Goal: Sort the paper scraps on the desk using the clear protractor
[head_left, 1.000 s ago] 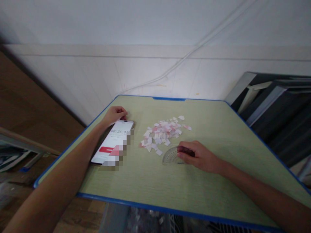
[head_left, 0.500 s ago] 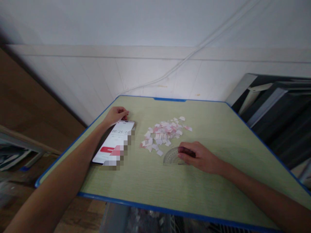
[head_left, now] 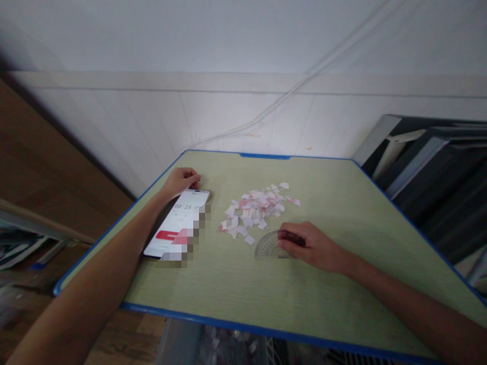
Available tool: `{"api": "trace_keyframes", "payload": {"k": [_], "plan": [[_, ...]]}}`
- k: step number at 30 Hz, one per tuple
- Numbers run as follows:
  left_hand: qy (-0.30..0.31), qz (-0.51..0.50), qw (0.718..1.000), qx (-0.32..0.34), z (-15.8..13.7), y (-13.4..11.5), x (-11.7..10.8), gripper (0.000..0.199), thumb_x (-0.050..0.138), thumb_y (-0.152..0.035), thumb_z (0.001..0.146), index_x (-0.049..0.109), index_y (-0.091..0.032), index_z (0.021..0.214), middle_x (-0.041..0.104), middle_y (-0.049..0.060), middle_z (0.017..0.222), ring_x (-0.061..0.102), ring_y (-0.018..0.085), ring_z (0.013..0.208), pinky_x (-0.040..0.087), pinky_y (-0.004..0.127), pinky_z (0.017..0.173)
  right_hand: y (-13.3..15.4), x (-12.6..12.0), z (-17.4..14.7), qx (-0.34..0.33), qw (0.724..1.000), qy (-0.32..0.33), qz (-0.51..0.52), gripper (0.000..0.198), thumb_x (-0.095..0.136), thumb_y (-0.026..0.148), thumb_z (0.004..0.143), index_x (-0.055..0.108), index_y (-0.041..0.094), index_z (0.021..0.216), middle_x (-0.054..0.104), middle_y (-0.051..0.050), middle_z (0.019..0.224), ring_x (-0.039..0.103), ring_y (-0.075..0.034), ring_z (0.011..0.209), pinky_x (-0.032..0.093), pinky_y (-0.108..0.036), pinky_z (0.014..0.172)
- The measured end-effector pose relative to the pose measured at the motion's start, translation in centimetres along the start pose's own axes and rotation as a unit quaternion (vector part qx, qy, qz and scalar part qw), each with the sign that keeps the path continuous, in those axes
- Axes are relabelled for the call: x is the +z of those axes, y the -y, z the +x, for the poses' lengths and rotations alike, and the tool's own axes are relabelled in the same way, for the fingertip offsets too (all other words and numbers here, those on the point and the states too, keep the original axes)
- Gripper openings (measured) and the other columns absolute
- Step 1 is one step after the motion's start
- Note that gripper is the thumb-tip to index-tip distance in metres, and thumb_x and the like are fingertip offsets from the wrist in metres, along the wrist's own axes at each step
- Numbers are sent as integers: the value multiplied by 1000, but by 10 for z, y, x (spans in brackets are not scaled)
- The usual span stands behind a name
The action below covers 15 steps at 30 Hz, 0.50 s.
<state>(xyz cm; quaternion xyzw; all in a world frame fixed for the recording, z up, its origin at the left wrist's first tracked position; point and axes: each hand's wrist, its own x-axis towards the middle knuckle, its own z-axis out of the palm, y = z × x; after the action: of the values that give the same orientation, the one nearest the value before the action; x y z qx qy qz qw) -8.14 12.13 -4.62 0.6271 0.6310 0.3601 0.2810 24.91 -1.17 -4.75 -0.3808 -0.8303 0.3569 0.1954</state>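
Pinched between the thumb and fingers of my right hand (head_left: pixel 306 244) is a clear half-round protractor (head_left: pixel 266 246), its curved side sticking out to the left. Just beyond it lies a loose pile of small torn paper scraps (head_left: pixel 258 203), white and pink. My left hand (head_left: pixel 185 180) rests on the table with its fingers curled in and nothing visible in them. Right below that hand is a phone (head_left: pixel 178 220) lying flat, a timer on its bright screen with a red button. Part of the phone is blurred out by pixel blocks.
Everything lies on a pale green table (head_left: pixel 228 294) with a blue edge, its far side near a white wall (head_left: pixel 228 114). Dark flat panels (head_left: pixel 429 167) lean at the right. A brown board (head_left: pixel 57 162) stands at the left. Below the near edge is a container (head_left: pixel 182 339).
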Motion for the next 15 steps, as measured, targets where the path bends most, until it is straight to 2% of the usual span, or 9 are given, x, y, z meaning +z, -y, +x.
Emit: {"api": "trace_keyframes", "payload": {"k": [9,15], "plan": [[9,-18,1000,-4,2,3,1,16,60,-30,62,56,-16,54,57,0,46,50,10,42,37,21,43,-2,0,0,1,1000,-2,3,24,46,33,86,47,17,67,44,3,59,39,-10,53,30,-23,50],[9,-1,1000,-13,1,1,0,16,59,-30,63,56,-16,55,57,0,46,48,10,40,31,21,38,-1,0,0,3,1000,-3,9,24,46,32,86,48,17,68,44,3,59,39,-10,53,29,-22,49]]}}
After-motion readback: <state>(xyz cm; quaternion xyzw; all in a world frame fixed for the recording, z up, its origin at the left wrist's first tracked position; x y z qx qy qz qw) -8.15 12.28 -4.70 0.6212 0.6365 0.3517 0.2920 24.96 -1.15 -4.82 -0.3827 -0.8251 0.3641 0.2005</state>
